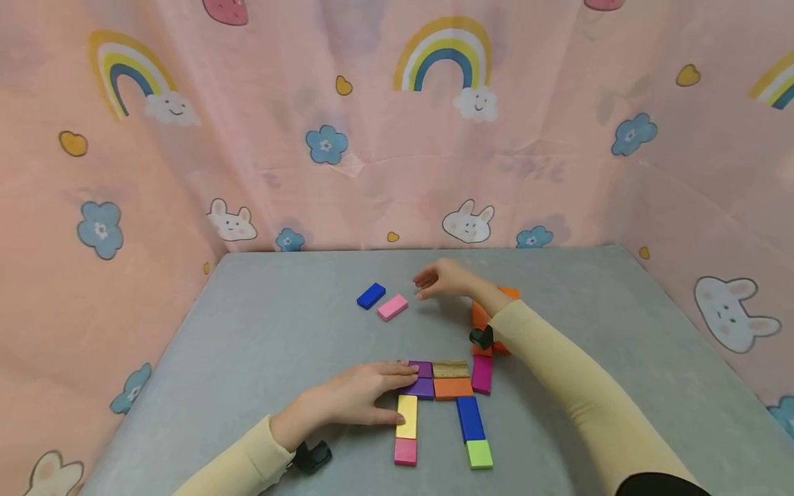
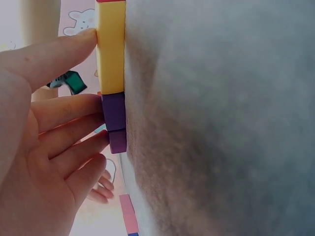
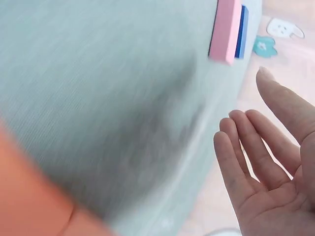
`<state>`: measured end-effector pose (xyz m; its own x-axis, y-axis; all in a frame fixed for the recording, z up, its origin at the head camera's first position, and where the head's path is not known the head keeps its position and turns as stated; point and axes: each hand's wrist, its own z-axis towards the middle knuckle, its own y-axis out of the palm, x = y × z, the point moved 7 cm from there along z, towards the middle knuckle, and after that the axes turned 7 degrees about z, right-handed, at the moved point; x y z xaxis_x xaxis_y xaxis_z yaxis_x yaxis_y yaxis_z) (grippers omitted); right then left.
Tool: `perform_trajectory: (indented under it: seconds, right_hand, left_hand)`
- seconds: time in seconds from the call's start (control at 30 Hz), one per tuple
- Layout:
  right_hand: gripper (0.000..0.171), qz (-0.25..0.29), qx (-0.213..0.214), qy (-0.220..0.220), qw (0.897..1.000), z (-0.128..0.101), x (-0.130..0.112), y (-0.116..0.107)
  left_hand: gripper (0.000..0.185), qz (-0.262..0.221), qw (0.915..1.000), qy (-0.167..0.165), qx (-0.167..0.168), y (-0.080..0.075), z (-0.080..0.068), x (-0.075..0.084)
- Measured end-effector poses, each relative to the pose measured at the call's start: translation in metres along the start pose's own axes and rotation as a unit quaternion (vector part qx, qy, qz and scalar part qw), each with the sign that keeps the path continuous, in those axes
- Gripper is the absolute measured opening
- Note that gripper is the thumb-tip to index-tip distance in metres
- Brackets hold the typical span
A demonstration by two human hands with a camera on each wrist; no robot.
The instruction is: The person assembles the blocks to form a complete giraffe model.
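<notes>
Right hand [image 1: 443, 279] hovering, fingers relaxed and empty, just right of the flat pink rectangular wooden block [image 1: 393, 307], long axis slanting far-right. Left hand [image 1: 356, 401] flat, farther off.

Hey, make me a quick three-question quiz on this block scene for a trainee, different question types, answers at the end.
1. True or false: the right hand grips the pink block.
2. Which blocks does the left hand touch? A) green and blue B) yellow and purple C) orange and wooden
3. Fill in: beside the pink block on the grey table lies a loose ___ block.

Key
1. False: the right hand hovers open beside it, fingers straight, holding nothing.
2. B: its fingertips rest against the yellow block and the purple blocks.
3. Blue.
</notes>
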<state>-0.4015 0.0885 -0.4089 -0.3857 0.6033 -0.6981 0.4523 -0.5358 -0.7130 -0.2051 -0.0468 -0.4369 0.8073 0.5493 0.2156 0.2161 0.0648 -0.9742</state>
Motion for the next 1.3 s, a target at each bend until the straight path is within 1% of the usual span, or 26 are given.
perform_trajectory:
  seconds: [0.1,0.23,0.5,0.63,0.77,0.9,1.07,1.13,1.3]
  right_hand:
    - [0.042,0.014,-0.018,0.001,1.000,0.010,-0.003,0.012]
    - [0.038,0.024,-0.031,0.004,0.999,0.020,-0.002,0.024]
    - [0.033,0.052,-0.016,0.017,0.998,0.027,0.001,0.035]
    - [0.032,0.054,-0.008,0.026,0.998,0.027,0.000,0.038]
    - [0.031,0.073,-0.013,0.029,0.997,0.029,-0.001,0.041]
    - [0.030,0.091,-0.041,0.022,0.995,0.030,-0.001,0.045]
    - [0.030,0.101,-0.079,0.012,0.992,0.029,-0.001,0.050]
    - [0.032,0.105,-0.080,0.001,0.991,0.028,-0.003,0.050]
    - [0.044,0.101,-0.064,-0.023,0.993,0.019,-0.009,0.045]
  left_hand:
    - [0.064,-0.001,1.0000,0.002,-0.002,0.000,0.000,0.001]
    - [0.064,0.004,1.0000,0.004,-0.003,-0.001,0.001,0.001]
    - [0.064,0.010,0.9999,0.007,-0.001,-0.002,0.001,0.003]
    - [0.064,0.007,1.0000,0.005,-0.001,-0.001,0.000,0.003]
    - [0.063,0.004,1.0000,0.004,0.001,-0.001,-0.001,0.002]
    - [0.063,0.003,1.0000,0.006,0.001,-0.002,-0.001,0.002]
    - [0.064,0.003,1.0000,0.006,0.000,-0.001,-0.001,0.001]
    - [0.064,0.004,1.0000,0.006,0.000,-0.001,-0.001,0.001]
    - [0.063,0.002,1.0000,0.005,0.000,-0.002,0.000,0.001]
